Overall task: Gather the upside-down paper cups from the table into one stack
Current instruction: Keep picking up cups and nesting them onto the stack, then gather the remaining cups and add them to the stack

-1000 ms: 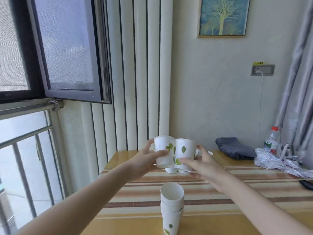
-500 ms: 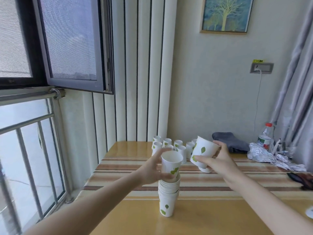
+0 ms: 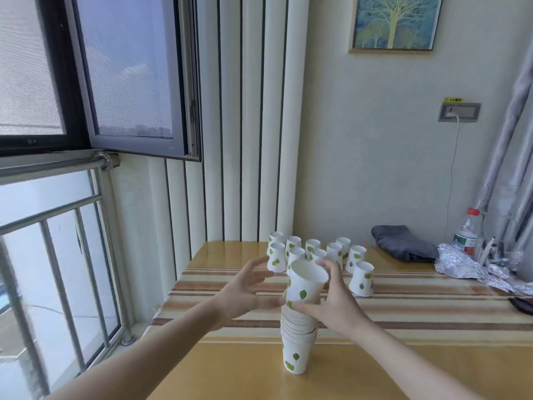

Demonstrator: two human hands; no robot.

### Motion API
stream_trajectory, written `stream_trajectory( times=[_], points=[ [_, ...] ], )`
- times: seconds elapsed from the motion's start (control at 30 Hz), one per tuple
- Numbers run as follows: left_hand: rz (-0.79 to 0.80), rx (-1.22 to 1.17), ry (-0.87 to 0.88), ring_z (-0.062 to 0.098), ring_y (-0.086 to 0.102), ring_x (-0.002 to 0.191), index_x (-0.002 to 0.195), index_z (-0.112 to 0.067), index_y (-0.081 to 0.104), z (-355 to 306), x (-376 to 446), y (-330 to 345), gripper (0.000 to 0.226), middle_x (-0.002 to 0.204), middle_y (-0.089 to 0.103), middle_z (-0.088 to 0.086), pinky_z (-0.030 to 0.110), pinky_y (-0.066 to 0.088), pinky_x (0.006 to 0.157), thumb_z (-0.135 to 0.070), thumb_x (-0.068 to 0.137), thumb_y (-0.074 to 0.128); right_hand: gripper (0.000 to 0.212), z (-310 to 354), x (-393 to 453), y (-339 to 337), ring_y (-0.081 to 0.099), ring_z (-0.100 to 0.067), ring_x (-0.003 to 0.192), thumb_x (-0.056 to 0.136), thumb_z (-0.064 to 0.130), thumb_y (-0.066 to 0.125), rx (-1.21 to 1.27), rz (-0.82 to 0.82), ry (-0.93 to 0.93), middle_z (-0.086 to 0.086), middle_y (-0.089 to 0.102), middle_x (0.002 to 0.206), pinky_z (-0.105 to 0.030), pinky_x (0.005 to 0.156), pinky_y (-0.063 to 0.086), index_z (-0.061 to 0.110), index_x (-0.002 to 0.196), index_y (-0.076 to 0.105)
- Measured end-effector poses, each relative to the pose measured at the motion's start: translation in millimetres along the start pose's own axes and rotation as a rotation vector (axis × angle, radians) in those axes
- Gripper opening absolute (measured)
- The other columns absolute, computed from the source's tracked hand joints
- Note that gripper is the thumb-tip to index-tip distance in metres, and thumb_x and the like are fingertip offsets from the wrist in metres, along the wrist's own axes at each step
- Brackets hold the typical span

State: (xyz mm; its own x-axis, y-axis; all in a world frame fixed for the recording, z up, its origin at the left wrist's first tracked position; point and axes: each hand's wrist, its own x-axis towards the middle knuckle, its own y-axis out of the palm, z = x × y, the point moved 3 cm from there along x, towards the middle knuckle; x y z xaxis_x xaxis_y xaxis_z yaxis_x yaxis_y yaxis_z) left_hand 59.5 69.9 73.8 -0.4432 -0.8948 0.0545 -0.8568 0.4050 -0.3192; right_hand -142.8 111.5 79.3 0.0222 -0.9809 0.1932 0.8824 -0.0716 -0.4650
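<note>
A stack of white paper cups with green leaves [image 3: 297, 343] stands mouth up near the front of the table [image 3: 403, 368]. My right hand [image 3: 336, 295] grips the top cup [image 3: 306, 285], which sits tilted in the stack's mouth. Just left of the stack, my left hand [image 3: 245, 287] is open with fingers spread and holds nothing. Several upside-down cups [image 3: 317, 255] stand in a cluster at the back of the table, behind my hands.
A grey folded cloth [image 3: 403, 245], a plastic bottle [image 3: 468, 233] and crumpled foil [image 3: 473, 268] lie at the back right. A dark object [image 3: 522, 304] sits at the right edge. The window and its railing run along the left side.
My left hand set its cup on the stack and let go. My right hand carried its cup over and placed it on top of the stack.
</note>
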Motion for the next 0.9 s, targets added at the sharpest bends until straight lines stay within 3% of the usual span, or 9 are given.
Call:
stream_trajectory(
  times=[0.13,0.2,0.3,0.37,0.57,0.7,0.8,0.9],
  points=[
    [-0.007,-0.054,-0.026,0.010,0.043,0.135,0.143,-0.042,0.038,4.0,12.0,-7.3,0.091,0.140,0.054,-0.011,0.037,0.036,0.112,-0.044,0.066,0.086,0.112,-9.6,6.0,-10.3,0.043,-0.008,0.126,0.043,0.066,0.084,0.040,0.045,0.010,0.013,0.042,0.134,-0.036,0.102,0.045,0.043,0.134,0.022],
    [-0.017,-0.078,-0.035,0.009,0.051,0.129,0.142,-0.039,0.042,2.3,28.4,-8.8,0.084,0.139,0.056,-0.011,0.039,0.038,0.112,-0.054,0.069,0.079,0.108,-16.9,19.9,-28.0,0.043,-0.008,0.126,0.049,0.072,0.077,0.114,-0.031,0.032,0.009,0.043,0.135,-0.035,0.103,0.041,0.037,0.137,0.026],
    [-0.067,-0.164,-0.068,0.011,0.054,0.125,0.139,-0.031,0.048,1.9,64.5,-7.3,0.063,0.135,0.057,-0.007,0.037,0.040,0.112,-0.049,0.083,0.071,0.074,-52.9,56.6,-63.2,0.049,-0.015,0.117,0.076,0.049,0.073,0.095,-0.250,0.160,-0.002,0.046,0.135,-0.037,0.098,0.044,0.027,0.136,0.036],
    [-0.095,-0.200,-0.100,0.015,0.053,0.126,0.137,-0.029,0.049,6.9,91.7,-5.2,0.052,0.134,0.057,-0.004,0.037,0.039,0.112,-0.041,0.089,0.067,0.064,-85.0,81.7,-86.3,0.051,-0.021,0.114,0.079,0.033,0.073,-0.071,-0.335,0.285,-0.007,0.045,0.135,-0.041,0.095,0.047,0.023,0.133,0.040],
    [-0.178,-0.176,-0.182,0.020,0.053,0.126,0.134,-0.026,0.052,43.2,173.5,-10.4,0.049,0.140,0.055,0.001,0.038,0.042,0.107,-0.034,0.089,0.070,0.070,-139.6,143.2,-125.4,0.050,-0.030,0.118,0.076,0.033,0.072,-0.400,-0.231,0.455,-0.012,0.038,0.139,-0.034,0.086,0.045,0.027,0.137,0.040],
    [-0.315,0.075,-0.216,0.023,0.048,0.128,0.138,-0.025,0.047,70.3,214.6,-16.8,0.055,0.145,0.046,0.006,0.027,0.045,0.088,-0.015,0.088,0.070,0.079,-173.8,173.5,-124.2,0.055,-0.031,0.112,0.069,0.046,0.071,-0.529,-0.143,0.520,-0.010,0.040,0.129,-0.036,0.087,0.049,0.039,0.139,0.035],
    [-0.312,0.374,-0.246,0.021,0.047,0.116,0.145,-0.027,0.037,81.5,236.9,-22.9,0.073,0.145,0.038,0.009,0.019,0.052,0.072,-0.002,0.084,0.068,0.079,-195.2,181.7,-122.6,0.055,-0.030,0.110,0.066,0.055,0.067,-0.682,-0.084,0.547,-0.005,0.046,0.124,-0.036,0.082,0.051,0.043,0.137,0.035],
    [-0.244,0.643,-0.222,0.029,0.037,0.131,0.150,-0.030,0.028,84.2,259.8,-26.8,0.087,0.148,0.030,0.008,0.029,0.048,0.097,-0.002,0.080,0.071,0.058,-197.7,181.3,-125.4,0.058,-0.030,0.107,0.075,0.048,0.066,-0.775,-0.078,0.515,-0.003,0.055,0.124,-0.034,0.075,0.048,0.032,0.125,0.042]
  ],
)
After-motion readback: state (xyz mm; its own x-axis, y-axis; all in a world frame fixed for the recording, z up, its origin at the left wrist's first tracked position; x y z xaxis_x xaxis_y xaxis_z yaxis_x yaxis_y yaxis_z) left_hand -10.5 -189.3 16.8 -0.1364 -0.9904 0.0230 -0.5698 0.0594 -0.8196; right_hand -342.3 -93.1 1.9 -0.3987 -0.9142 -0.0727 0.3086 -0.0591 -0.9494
